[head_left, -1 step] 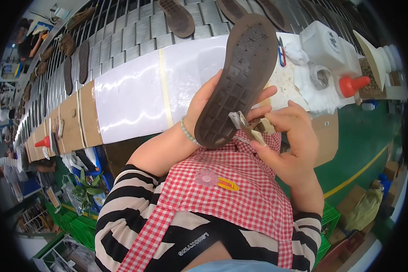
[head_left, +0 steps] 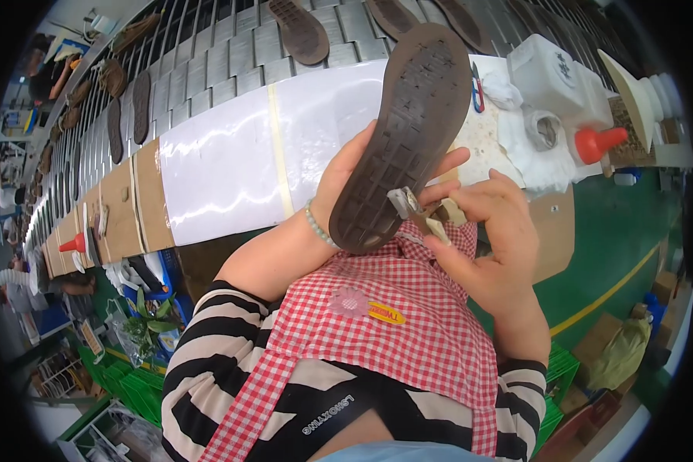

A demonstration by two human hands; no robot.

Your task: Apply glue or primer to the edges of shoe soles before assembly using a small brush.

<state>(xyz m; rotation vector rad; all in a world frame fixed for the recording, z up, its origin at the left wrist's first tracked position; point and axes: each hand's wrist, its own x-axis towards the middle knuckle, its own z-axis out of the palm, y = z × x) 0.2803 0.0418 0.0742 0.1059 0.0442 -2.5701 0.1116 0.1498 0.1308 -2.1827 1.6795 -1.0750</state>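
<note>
A dark brown shoe sole [head_left: 408, 131] is held up before me, its treaded face with block pattern toward me. My left hand [head_left: 346, 173] is closed round it from behind, palm at its left edge and fingertips showing past its right edge. Between thumb and fingers of my right hand [head_left: 497, 231] is a small pincer-like tool [head_left: 433, 217] with padded, cream-coloured grips and a pale tip. That tip lies against the sole's lower right edge; its exact kind is unclear. Behind the sole spreads a shiny white work sheet [head_left: 223, 165] with a yellow strip.
A slatted metal conveyor [head_left: 208, 69] runs along the far side, bearing several brown soles [head_left: 300, 31]. At right stand a white plastic jug [head_left: 543, 69], a red-nozzled bottle [head_left: 599, 145] and blue-and-red snips [head_left: 477, 88]. Cardboard [head_left: 135, 196] covers the left bench end.
</note>
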